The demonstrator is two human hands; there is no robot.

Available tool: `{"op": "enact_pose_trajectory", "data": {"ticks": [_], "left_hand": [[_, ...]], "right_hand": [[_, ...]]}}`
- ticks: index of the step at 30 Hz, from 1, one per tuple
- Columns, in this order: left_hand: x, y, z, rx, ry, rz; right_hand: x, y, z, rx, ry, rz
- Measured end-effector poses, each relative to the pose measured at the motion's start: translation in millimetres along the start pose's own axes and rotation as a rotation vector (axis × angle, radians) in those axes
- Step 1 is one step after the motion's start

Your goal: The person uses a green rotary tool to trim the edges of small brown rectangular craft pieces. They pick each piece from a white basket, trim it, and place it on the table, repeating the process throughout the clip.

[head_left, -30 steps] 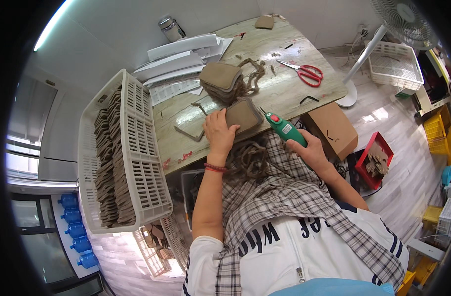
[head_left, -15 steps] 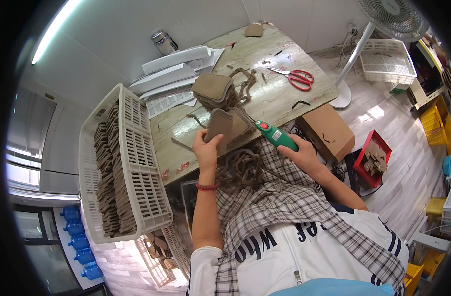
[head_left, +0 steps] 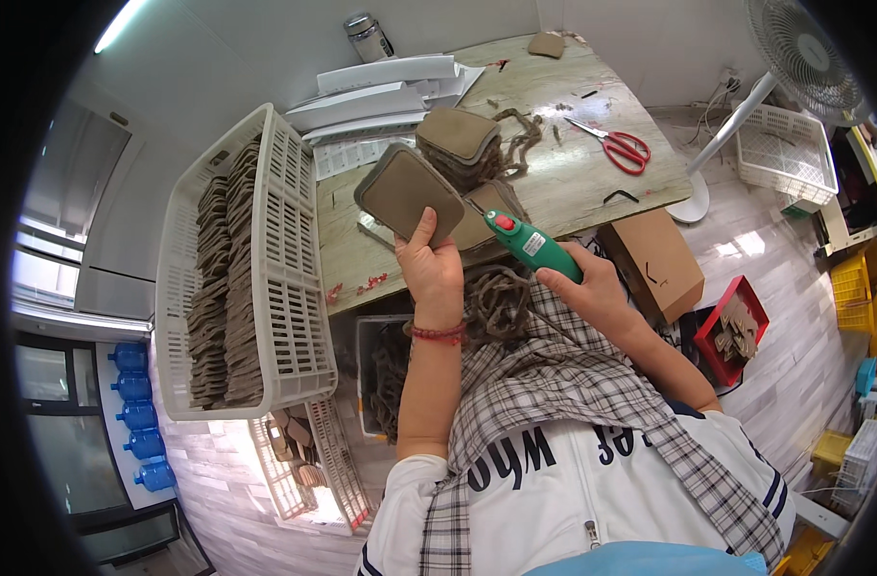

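"Two hands are seen in the head view. Is any writing shown?"

"Big dark letters are printed on the white top, and they are seen upside down. A small white label is stuck on the green tool, but its print is too tiny to be read."

"What are things made of?"

"The scissors are made with shiny blades and red loop handles. Fuzzy brown strips are heaped on the checked apron. The white basket is full of holes, and two rows of thin brown pieces are packed in it."

"And what is held?"

"A flat brown square with round corners and a darker edge is pinched by the left hand, thumb in front, fingers hidden behind. It is held up, tilted, over the front of the table. The green tool is gripped by the curled right hand. Its thin tip is held right by the square's edge; whether they touch cannot be told."
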State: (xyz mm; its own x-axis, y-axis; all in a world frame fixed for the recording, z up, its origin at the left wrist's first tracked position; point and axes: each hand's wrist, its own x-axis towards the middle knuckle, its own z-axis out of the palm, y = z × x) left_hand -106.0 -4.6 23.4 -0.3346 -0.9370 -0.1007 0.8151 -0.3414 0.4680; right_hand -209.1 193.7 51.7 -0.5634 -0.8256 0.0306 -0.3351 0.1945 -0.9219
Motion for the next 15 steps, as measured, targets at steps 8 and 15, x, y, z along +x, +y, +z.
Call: {"op": "enact_pose_trajectory", "data": {"ticks": [8,15], "left_hand": [[-5.2,-3.7,4.0,-0.021,-0.023,0.015],[-16.1,-15.5,4.1,0.016,-0.022,-0.019]], "right_hand": [[-4.5,-10.1,0.0,0.027,-0.007,0.0],[-4.7,-7.6,0.4,0.067,0.032,-0.02]]}}
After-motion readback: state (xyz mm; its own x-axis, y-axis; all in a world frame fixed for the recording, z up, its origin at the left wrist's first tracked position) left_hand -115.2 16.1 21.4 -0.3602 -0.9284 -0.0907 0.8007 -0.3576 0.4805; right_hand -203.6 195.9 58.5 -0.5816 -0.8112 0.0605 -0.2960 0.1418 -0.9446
